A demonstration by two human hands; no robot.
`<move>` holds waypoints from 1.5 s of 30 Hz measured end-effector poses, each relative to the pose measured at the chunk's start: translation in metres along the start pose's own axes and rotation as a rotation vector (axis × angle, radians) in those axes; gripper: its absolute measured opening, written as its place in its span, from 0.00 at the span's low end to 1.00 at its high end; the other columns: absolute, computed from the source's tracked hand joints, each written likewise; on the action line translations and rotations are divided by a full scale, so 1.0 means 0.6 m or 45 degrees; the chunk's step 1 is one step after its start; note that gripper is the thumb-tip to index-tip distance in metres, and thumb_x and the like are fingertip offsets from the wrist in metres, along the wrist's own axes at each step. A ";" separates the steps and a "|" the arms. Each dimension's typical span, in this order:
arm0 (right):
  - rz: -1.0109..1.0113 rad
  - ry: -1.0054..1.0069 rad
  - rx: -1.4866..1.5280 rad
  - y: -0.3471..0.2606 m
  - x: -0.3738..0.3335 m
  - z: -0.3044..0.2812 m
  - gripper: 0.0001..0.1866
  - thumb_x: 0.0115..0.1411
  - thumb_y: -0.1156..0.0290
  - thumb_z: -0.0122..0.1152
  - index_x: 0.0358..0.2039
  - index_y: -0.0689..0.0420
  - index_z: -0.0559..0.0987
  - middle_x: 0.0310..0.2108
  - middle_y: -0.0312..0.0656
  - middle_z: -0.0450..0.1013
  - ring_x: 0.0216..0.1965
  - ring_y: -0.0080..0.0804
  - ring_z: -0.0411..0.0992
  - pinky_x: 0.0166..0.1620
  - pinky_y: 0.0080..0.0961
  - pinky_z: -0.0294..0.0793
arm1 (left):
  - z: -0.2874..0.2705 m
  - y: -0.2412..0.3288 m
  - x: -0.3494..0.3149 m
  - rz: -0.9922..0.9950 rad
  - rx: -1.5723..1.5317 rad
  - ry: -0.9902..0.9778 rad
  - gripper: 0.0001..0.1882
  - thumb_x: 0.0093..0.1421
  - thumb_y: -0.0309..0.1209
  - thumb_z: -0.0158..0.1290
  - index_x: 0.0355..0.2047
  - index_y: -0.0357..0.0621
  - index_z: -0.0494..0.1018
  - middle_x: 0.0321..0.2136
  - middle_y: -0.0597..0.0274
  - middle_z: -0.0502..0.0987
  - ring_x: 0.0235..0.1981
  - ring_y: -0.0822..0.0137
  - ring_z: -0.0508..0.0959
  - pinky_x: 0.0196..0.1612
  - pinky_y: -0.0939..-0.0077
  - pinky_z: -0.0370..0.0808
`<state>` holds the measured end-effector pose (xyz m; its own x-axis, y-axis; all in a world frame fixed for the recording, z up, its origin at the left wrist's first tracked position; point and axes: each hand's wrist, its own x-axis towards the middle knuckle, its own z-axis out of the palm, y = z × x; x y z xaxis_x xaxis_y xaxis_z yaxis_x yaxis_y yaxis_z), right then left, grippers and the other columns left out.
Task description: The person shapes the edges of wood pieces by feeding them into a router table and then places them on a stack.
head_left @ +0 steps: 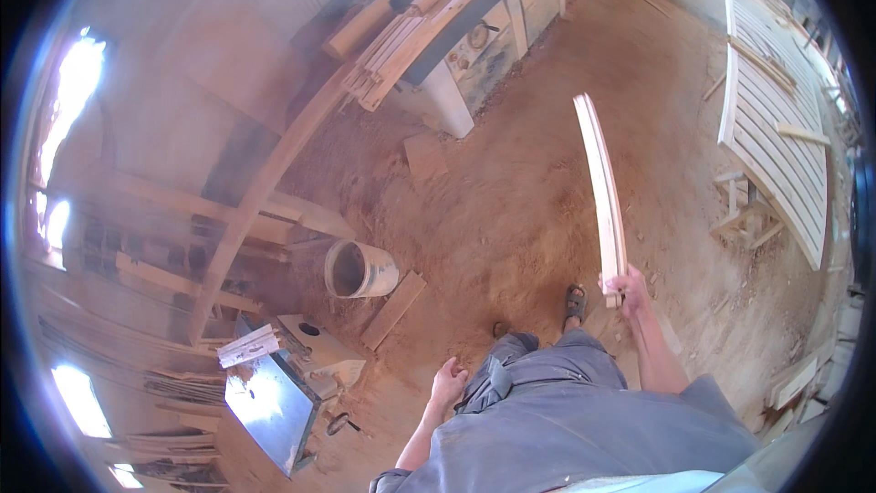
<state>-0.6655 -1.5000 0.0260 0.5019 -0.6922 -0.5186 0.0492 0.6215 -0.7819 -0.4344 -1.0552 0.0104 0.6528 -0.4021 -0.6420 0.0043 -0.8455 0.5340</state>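
My right hand [630,290] is closed round the near end of a few long pale wooden strips [598,173], bundled side by side. They reach out ahead of me over the floor, their far end tipped up the picture. Beside my left thigh hangs my left hand [448,382], with nothing in it and its fingers loosely bent and a little apart. The machine table [274,411] with a shiny metal top is the nearest equipment on that side; short wooden pieces [248,347] lie on its far edge.
Left of centre, a white bucket [374,271] lies beside a board [394,310]. A long beam [265,183] runs toward a large machine [493,36] topped with stacked timber [392,55]. At right, a slatted panel [776,119] rests on a wooden stand [744,210]. Sawdust covers the floor [511,192].
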 end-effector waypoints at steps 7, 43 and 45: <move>-0.149 -0.219 -0.092 -0.124 0.116 0.297 0.32 0.43 0.81 0.62 0.52 0.74 0.71 0.38 0.51 0.76 0.36 0.39 0.78 0.40 0.31 0.81 | -0.020 -0.144 0.004 -0.298 -0.435 0.356 0.27 0.59 0.29 0.57 0.59 0.31 0.72 0.32 0.61 0.82 0.31 0.74 0.79 0.33 0.75 0.76; 0.675 -1.355 -1.183 0.625 0.067 1.337 0.15 0.63 0.60 0.65 0.44 0.55 0.77 0.33 0.40 0.71 0.35 0.39 0.71 0.40 0.37 0.71 | 0.281 -0.268 -0.208 -1.403 -1.789 1.296 0.36 0.62 0.31 0.57 0.67 0.28 0.60 0.38 0.53 0.81 0.37 0.67 0.81 0.41 0.70 0.79; 0.947 -1.039 -1.046 0.694 -0.034 1.378 0.26 0.62 0.56 0.68 0.53 0.58 0.72 0.47 0.50 0.69 0.47 0.53 0.70 0.52 0.46 0.72 | 0.218 -0.308 -0.252 -1.419 -1.907 1.522 0.36 0.64 0.30 0.55 0.69 0.27 0.56 0.37 0.56 0.79 0.36 0.68 0.79 0.41 0.72 0.78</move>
<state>0.0588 -0.9233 -0.0029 0.5589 0.2920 -0.7761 -0.8284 0.1559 -0.5380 -0.6331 -0.8842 -0.0632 -0.0058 0.7412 -0.6713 0.6181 0.5303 0.5802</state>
